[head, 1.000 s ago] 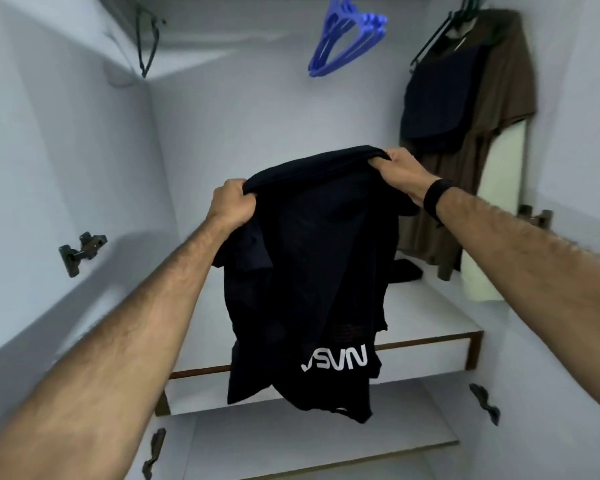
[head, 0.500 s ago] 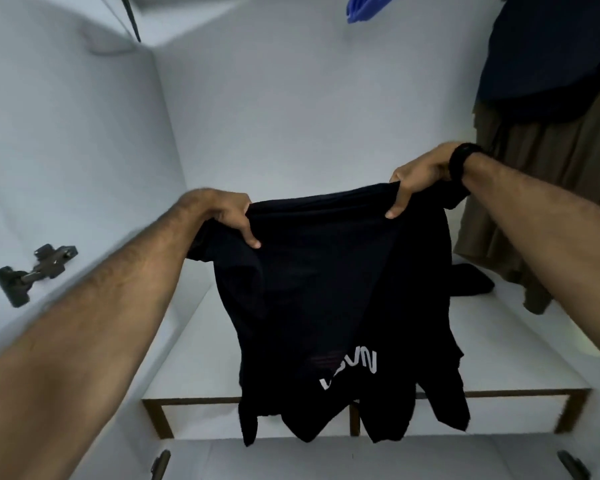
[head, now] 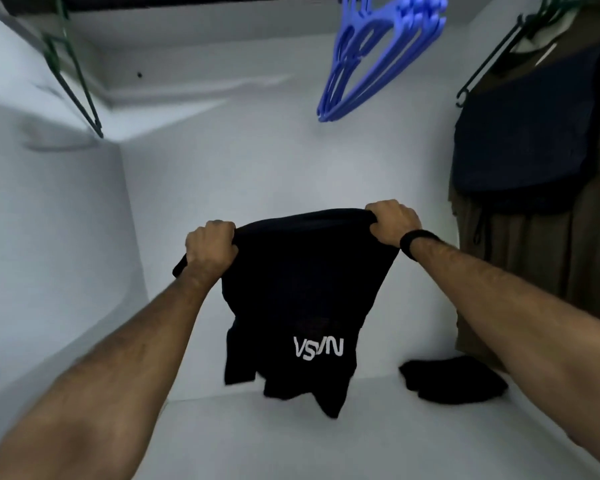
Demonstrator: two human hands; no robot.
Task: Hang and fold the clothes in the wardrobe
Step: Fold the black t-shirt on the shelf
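Both hands hold a black shirt (head: 302, 299) up by one edge in front of the wardrobe's back wall (head: 257, 161): the left hand (head: 210, 245) and the right hand (head: 393, 221) each have fingers curled tightly round the cloth. The held edge runs nearly level from hand to hand, and the shirt hangs straight down below the fingers, its printed end lowest, just above the shelf (head: 395, 441). The blue hangers (head: 371, 60) hang above the shirt, nearer the right hand, which probably suits the reach.
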